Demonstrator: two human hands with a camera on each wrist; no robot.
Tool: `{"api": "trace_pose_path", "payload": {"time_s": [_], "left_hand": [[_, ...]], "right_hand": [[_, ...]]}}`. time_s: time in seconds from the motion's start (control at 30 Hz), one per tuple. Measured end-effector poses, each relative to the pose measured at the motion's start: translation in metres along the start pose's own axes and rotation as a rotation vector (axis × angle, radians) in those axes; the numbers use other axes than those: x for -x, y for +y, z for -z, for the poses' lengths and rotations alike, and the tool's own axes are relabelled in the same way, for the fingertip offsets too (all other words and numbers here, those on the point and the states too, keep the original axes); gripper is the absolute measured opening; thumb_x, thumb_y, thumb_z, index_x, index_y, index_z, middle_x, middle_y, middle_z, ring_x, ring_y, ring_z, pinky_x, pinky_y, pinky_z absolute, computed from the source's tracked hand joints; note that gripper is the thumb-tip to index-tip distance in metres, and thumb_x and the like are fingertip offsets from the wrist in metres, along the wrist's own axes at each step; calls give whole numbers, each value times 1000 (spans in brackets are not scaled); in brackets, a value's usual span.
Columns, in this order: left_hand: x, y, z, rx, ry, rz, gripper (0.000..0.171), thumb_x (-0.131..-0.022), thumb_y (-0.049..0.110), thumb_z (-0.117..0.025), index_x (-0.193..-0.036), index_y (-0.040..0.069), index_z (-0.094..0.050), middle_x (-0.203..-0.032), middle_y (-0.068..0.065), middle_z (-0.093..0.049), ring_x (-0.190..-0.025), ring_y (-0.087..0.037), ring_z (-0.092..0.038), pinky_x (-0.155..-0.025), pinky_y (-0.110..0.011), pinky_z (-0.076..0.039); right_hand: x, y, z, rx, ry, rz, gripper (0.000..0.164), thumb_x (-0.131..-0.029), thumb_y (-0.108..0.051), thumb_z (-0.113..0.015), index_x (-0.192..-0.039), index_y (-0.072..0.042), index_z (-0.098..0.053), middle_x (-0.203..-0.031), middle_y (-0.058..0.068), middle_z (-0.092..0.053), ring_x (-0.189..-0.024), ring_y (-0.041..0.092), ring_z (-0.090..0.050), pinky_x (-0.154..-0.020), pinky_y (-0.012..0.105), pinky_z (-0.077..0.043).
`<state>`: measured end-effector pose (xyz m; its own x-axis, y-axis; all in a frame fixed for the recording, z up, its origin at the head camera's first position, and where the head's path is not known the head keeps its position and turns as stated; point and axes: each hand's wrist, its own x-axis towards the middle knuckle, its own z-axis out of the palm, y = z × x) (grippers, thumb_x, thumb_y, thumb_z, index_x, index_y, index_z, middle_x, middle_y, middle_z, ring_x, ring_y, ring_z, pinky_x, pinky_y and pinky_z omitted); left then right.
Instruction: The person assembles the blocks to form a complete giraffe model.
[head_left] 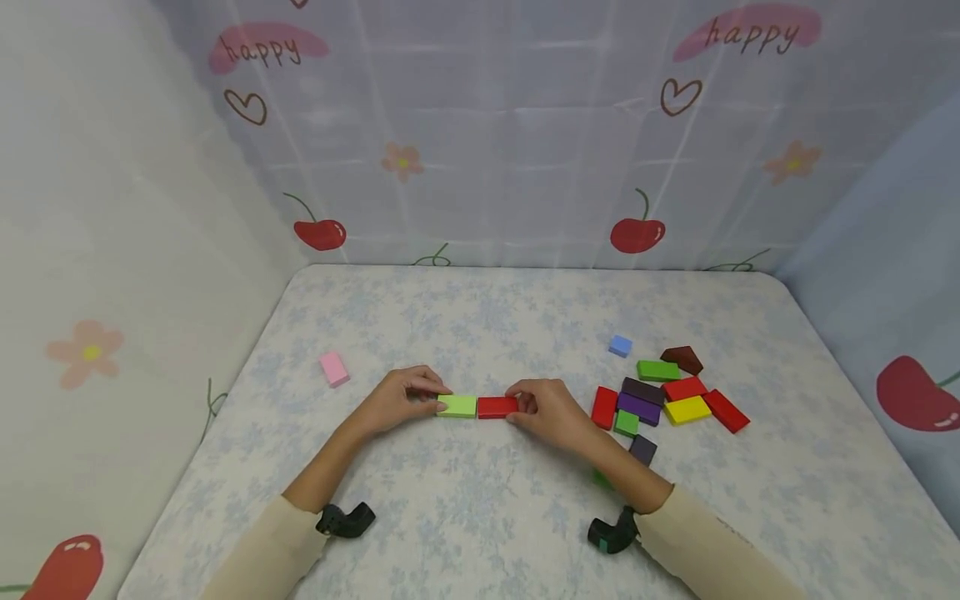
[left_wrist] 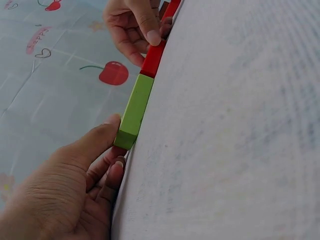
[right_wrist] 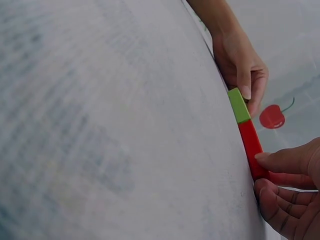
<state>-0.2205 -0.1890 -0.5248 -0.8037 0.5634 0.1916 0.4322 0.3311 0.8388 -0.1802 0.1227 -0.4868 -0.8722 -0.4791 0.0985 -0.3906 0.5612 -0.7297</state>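
Near the middle of the table, a light green block [head_left: 457,407] and a red block [head_left: 497,407] lie end to end in one line. My left hand [head_left: 402,398] pinches the green block at its left end, thumb on the near side. At the other end of the line, my right hand [head_left: 550,411] pinches the red block between thumb and fingers. In the left wrist view the green block [left_wrist: 134,111] meets the red block [left_wrist: 152,59] end face to end face. The right wrist view shows the same join, with the red block [right_wrist: 252,150] nearer.
Right of my right hand lies a loose group of blocks, among them a yellow block [head_left: 687,410], a purple block [head_left: 639,408] and a brown block [head_left: 682,359]. A small blue block [head_left: 620,346] sits behind them. A pink block [head_left: 333,369] lies far left. Patterned curtains surround the table.
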Motion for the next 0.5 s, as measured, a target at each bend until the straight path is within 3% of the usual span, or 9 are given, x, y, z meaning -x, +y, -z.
{"api": "trace_pose_path", "payload": {"time_s": [0.3,0.5], "left_hand": [[-2,6,0,24,9,49,24,-87,2,-79,-111,1,-78,-107,-14,-70,-84,-16,-59,-71,-25,-49],[-1,3,0,51,13,42,24,-88,8,-81,-111,7,-80,-108,-8,-71,-85,-15,-61,-70,-25,-49]], "right_hand": [[-1,2,-2,-13,16,48,28,-87,-7,-81,-112,1,-73,-80,0,-66,-68,7,-57,-62,25,-51],[-1,2,-3,-22,3,24,27,-87,-7,-81,-113,-1,-73,-81,-1,-66,-69,7,-58,-63,24,-51]]}}
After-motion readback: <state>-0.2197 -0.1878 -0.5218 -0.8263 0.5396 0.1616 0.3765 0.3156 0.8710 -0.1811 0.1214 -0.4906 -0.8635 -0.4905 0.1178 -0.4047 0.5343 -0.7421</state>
